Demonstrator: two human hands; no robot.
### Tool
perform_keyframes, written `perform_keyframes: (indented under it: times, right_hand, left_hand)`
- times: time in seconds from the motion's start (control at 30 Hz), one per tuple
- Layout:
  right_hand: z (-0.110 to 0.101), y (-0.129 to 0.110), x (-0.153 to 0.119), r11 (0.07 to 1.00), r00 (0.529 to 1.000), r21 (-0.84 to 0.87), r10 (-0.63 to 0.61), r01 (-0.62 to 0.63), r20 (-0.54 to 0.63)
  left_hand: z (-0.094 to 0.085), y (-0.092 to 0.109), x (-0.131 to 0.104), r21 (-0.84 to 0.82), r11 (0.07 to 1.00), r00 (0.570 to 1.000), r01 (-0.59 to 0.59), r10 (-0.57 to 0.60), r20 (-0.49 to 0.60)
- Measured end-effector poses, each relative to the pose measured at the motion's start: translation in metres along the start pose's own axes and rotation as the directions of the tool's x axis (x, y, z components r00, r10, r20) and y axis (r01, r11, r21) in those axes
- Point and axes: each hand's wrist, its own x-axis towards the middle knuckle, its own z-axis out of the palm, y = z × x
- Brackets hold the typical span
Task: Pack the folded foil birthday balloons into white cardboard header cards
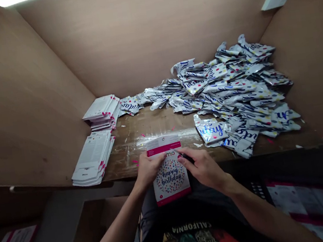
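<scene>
Upright in front of me is a white and pink "happy birthday" packet (171, 177), its top flap raised at the table's front edge. My left hand (149, 170) grips its left side, thumb across the front. Against the upper right of the packet, my right hand (205, 167) is closed around a small dark tool (187, 157) with a thin tip near the pink band. Folded foil pieces (231, 87) with dots and blue lettering are heaped at the right and back of the table. One foil piece (212, 130) lies at the heap's near left side.
Two stacks of white and pink packets, one farther back (102, 107) and one nearer (93, 156), stand at the table's left. Cardboard walls (149, 30) enclose the brown table (149, 122). Below are an open carton (87, 231) at left and printed packets (311, 204) at right.
</scene>
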Motion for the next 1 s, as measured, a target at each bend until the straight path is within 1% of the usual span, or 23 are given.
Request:
perform_keyframes:
  times: [0.07, 0.17, 0.3, 0.4, 0.5, 0.6, 0.67, 0.7, 0.83, 0.9, 1.0]
  right_hand:
    - [0.006, -0.001, -0.002, 0.99, 1.0, -0.138, -0.031, 0.03, -0.003]
    - [0.011, 0.0, -0.004, 0.954, 0.999, -0.295, -0.042, 0.047, 0.024]
    - [0.011, -0.009, -0.01, 0.862, 0.995, -0.505, 0.009, 0.041, 0.096]
    - [0.013, -0.018, -0.014, 0.807, 0.988, -0.589, 0.056, 0.038, 0.14]
    - [0.021, -0.024, -0.014, 0.774, 0.981, -0.633, 0.107, 0.02, 0.163]
    - [0.028, -0.023, -0.012, 0.711, 0.972, -0.703, 0.174, -0.011, 0.161]
    - [0.028, -0.019, -0.01, 0.703, 0.967, -0.711, 0.194, -0.018, 0.167]
    - [0.026, -0.016, -0.009, 0.725, 0.967, -0.689, 0.191, -0.021, 0.171]
    - [0.012, -0.006, -0.01, 0.864, 0.979, -0.501, 0.141, -0.05, 0.145]
    - [0.004, -0.006, -0.013, 0.897, 0.983, -0.439, 0.129, -0.061, 0.127]
    - [-0.006, -0.014, -0.02, 0.925, 0.984, -0.375, 0.12, -0.061, 0.135]
  left_hand:
    - [0.002, -0.005, -0.008, 0.049, 0.998, 0.999, -0.031, 0.03, 0.019]
    - [0.003, -0.009, -0.018, 0.116, 0.991, 0.997, -0.061, 0.057, 0.042]
    - [0.003, -0.012, -0.028, 0.182, 0.98, 0.996, -0.084, 0.078, 0.04]
    - [0.003, -0.015, -0.033, 0.189, 0.977, 0.994, -0.097, 0.086, 0.062]
    - [0.005, -0.016, -0.037, 0.184, 0.979, 0.994, -0.092, 0.078, 0.083]
    - [0.009, -0.015, -0.042, 0.249, 0.962, 0.991, -0.114, 0.091, 0.102]
    - [0.011, -0.015, -0.044, 0.278, 0.952, 0.988, -0.128, 0.097, 0.122]
    - [0.011, -0.014, -0.043, 0.274, 0.953, 0.987, -0.128, 0.097, 0.126]
    - [0.014, -0.015, -0.041, 0.184, 0.98, 0.992, -0.079, 0.06, 0.11]
    - [0.016, -0.016, -0.04, 0.133, 0.99, 0.993, -0.051, 0.036, 0.114]
    - [0.016, -0.021, -0.039, 0.076, 0.997, 0.995, -0.01, 0.003, 0.099]
